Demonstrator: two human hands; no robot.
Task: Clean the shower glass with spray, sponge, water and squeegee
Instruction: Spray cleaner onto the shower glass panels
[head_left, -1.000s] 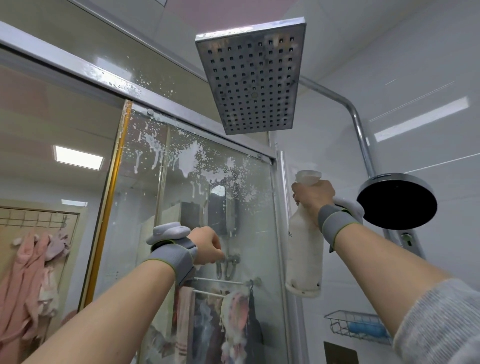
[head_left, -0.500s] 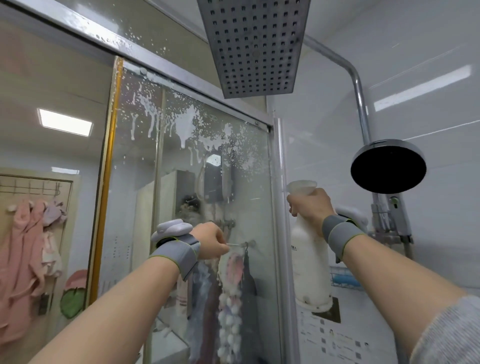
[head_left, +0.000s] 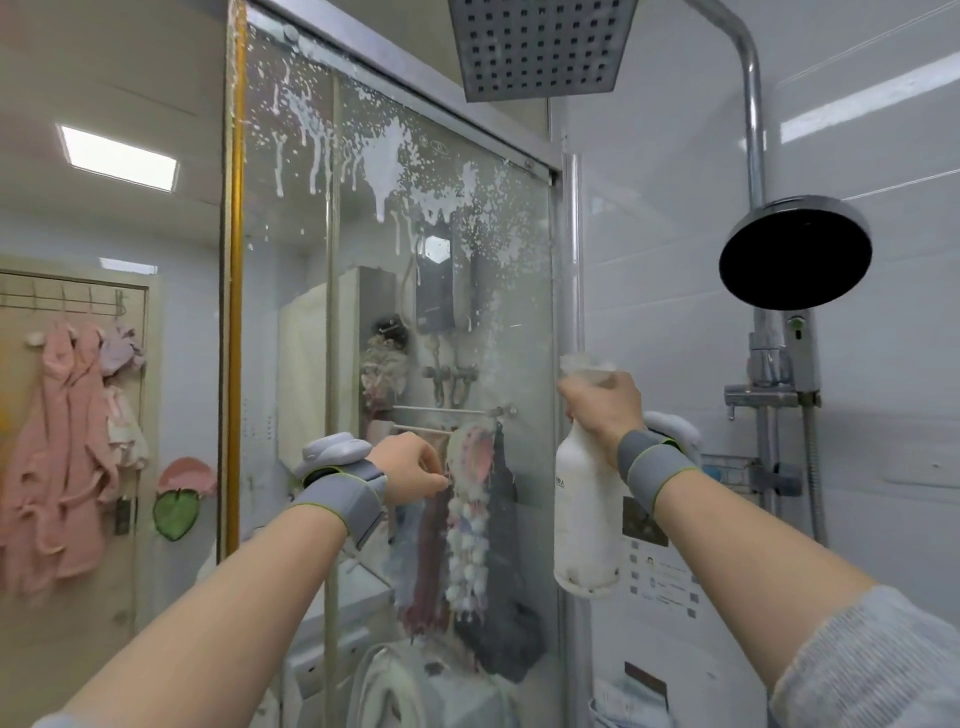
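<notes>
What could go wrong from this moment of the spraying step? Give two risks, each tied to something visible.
1. Foam covers only the top of the shower glass and runs in streaks; the lower pane may be missed.
2. The right hand holds the spray bottle beside the glass edge, so spray may hit the wall tiles.

No readable text anywhere. White plastic spray bottle (head_left: 584, 514) has a small dark print near its upper left side, too small and blurred to make out. White notice sheet with rows of small dark squares (head_left: 662, 577) on the tiled wall behind the bottle: print illegible. Clear shower glass panel (head_left: 395, 322) carries a faint etched oval stamp near the top (head_left: 441, 149), characters unreadable. No numbers or brand names resolvable.
</notes>
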